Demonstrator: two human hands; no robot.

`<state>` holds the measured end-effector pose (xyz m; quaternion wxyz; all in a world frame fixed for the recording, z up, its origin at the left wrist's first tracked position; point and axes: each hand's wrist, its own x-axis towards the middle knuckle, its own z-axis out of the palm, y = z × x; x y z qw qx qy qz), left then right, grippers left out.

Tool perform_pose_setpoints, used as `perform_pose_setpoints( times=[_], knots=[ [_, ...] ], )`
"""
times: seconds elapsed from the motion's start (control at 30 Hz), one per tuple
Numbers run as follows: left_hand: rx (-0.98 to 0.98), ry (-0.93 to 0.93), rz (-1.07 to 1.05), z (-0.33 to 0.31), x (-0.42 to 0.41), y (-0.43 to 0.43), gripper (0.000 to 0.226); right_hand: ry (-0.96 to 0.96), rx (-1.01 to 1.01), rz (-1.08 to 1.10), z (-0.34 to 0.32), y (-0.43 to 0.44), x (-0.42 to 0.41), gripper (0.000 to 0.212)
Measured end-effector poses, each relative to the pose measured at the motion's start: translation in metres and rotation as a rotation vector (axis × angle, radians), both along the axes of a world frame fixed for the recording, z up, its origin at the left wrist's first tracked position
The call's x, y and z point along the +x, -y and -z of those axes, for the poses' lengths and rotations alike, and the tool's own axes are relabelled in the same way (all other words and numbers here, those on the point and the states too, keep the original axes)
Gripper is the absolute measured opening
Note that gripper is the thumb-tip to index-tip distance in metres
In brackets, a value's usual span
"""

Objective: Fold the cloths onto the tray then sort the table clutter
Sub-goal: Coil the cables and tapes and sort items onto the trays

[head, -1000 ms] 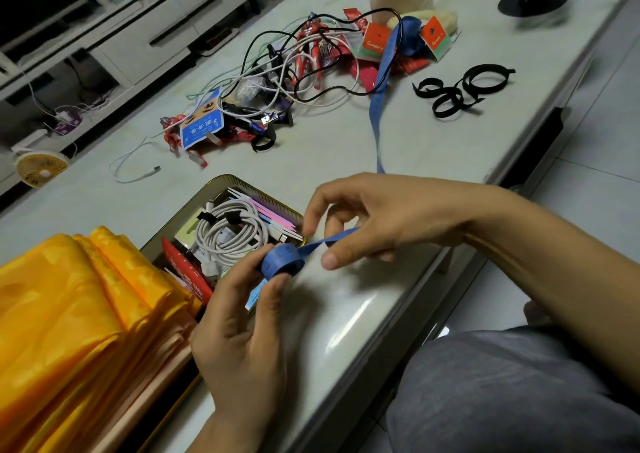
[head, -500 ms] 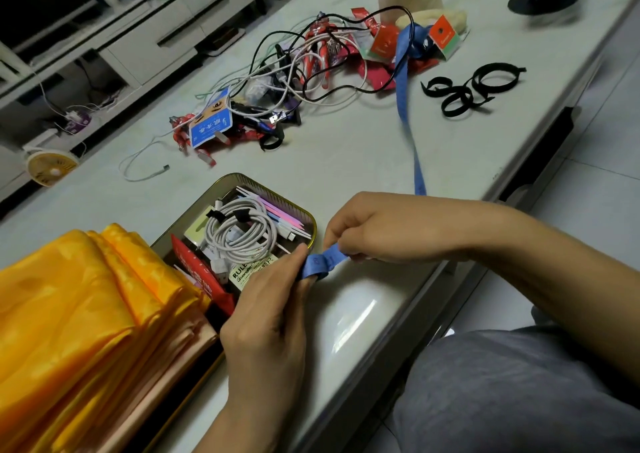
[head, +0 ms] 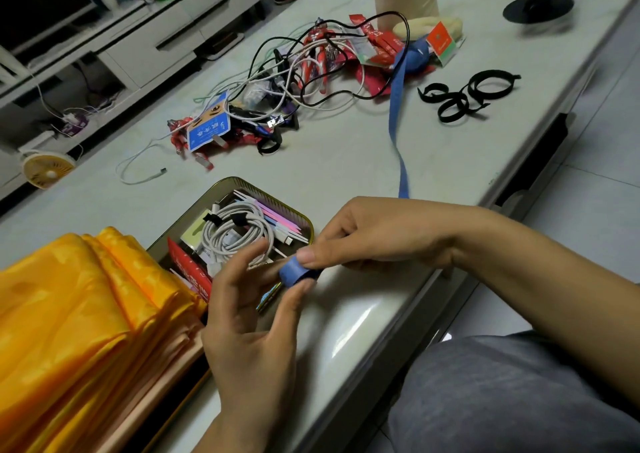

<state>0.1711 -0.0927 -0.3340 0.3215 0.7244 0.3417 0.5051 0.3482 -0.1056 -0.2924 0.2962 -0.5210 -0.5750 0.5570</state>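
Cloths (head: pixel 69 314) sit folded on the tray (head: pixel 263 186), and the blue strap (head: pixel 294 272), pinched just beside the tray's edge by your right hand (head: pixel 381 234) and left hand (head: pixel 249 331), has rolled tighter than a moment ago, its long tail left to wind.

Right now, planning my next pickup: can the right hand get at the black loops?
Probably, once freed: the right hand pinches the blue strap roll, but bare tabletop leads to the black loops.
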Motion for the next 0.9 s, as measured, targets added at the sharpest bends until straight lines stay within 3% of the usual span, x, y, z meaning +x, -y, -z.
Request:
perform_pose_setpoints(
  times=[0.1, 0.2, 0.33, 0.53, 0.67, 0.9],
  knots=[
    [0.034, -0.017, 0.022, 0.002, 0.000, 0.000, 0.056, 0.033, -0.007, -0.041, 0.000, 0.000, 0.012, 0.041],
    [0.036, -0.040, 0.018, 0.004, -0.003, -0.001, 0.048, 0.105, -0.011, -0.078, 0.000, -0.001, 0.016, 0.026],
    [0.196, -0.320, 0.004, 0.002, -0.004, 0.001, 0.025, 0.055, -0.101, -0.135, 0.005, -0.002, 0.013, 0.020],
    [0.375, -0.472, 0.088, 0.005, -0.008, -0.006, 0.025, 0.148, -0.137, -0.035, 0.010, -0.002, -0.005, 0.025],
    [0.395, -0.494, 0.024, 0.003, -0.009, -0.008, 0.027, 0.229, -0.051, 0.003, 0.006, -0.003, -0.014, 0.029],
    [0.392, -0.444, -0.006, 0.001, -0.008, -0.009, 0.031, 0.106, -0.060, -0.010, 0.008, -0.004, -0.007, 0.024]
  ],
)
